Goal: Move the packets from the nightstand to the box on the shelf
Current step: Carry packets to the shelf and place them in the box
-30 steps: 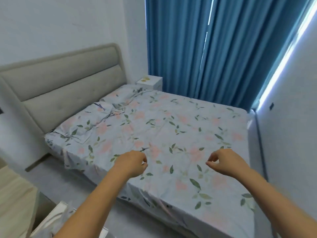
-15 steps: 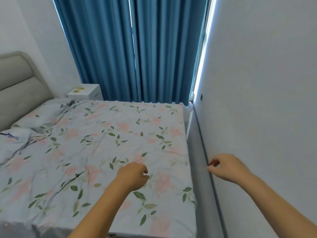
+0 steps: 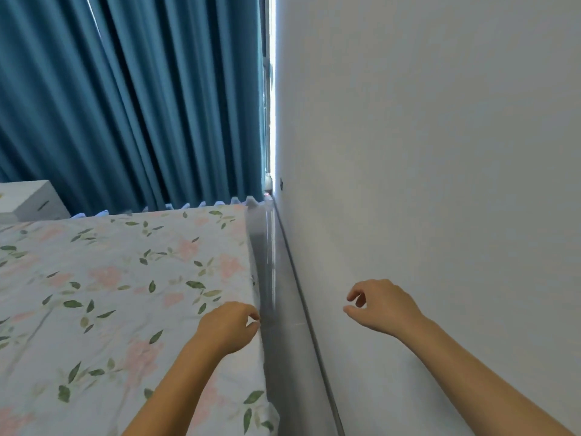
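The white nightstand (image 3: pixel 30 199) shows at the far left edge, beyond the bed and in front of the curtain; its top is mostly cut off and no packets can be made out on it. My left hand (image 3: pixel 228 327) hovers over the bed's right edge, fingers loosely curled, holding nothing. My right hand (image 3: pixel 379 305) is held out in front of the white wall, fingers bent and apart, also holding nothing. The box and the shelf are out of view.
A bed with a floral sheet (image 3: pixel 110 294) fills the lower left. A narrow grey floor strip (image 3: pixel 284 309) runs between the bed and the white wall (image 3: pixel 440 152) on the right. Blue curtains (image 3: pixel 141 105) hang at the back.
The view has swung to the right: the headboard has left the frame, the nightstand slid to the far left edge, and the wall now fills the right half. Both hands stay loosely curled and hold nothing.
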The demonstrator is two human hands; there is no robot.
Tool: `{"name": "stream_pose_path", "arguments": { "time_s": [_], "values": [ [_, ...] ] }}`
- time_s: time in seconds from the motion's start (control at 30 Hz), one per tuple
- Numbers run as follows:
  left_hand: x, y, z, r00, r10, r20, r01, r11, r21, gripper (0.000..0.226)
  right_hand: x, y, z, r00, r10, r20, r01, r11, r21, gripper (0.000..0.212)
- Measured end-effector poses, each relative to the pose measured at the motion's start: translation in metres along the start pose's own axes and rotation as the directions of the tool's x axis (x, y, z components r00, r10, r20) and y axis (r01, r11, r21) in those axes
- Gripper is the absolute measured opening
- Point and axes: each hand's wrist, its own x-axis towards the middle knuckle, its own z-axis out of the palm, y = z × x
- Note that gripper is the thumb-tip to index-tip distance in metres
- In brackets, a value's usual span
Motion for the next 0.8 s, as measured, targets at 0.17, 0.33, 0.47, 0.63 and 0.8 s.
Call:
{"name": "stream_pose_path", "arguments": {
  "time_s": [0.17, 0.33, 0.47, 0.63, 0.8],
  "values": [
    [0.063, 0.014, -0.008, 0.999, 0.018, 0.032, -0.019, 1.000, 0.021, 0.036, 0.046, 0.026, -0.012, 0.999, 0.038, -0.021, -0.037, 0.997, 0.075, 0.031],
    [0.147, 0.028, -0.018, 0.998, 0.048, 0.037, -0.048, 0.999, 0.000, 0.037, 0.110, 0.043, -0.033, 0.997, 0.044, -0.057, -0.038, 0.994, 0.103, 0.031],
    [0.227, 0.023, -0.042, 0.997, 0.046, 0.054, -0.045, 0.999, -0.018, 0.035, 0.201, 0.030, -0.056, 0.997, -0.022, -0.072, 0.029, 0.994, 0.103, 0.032],
    [0.332, -0.016, -0.099, 0.999, -0.043, -0.025, 0.043, 0.999, -0.001, 0.034, 0.341, 0.003, -0.087, 0.997, -0.074, -0.029, 0.076, 0.993, 0.093, 0.036],
    [0.416, -0.058, -0.156, 0.989, -0.117, -0.092, 0.120, 0.992, 0.032, 0.034, 0.454, -0.019, -0.104, 0.996, -0.088, 0.033, 0.084, 0.991, 0.102, 0.039]
  ]
}}
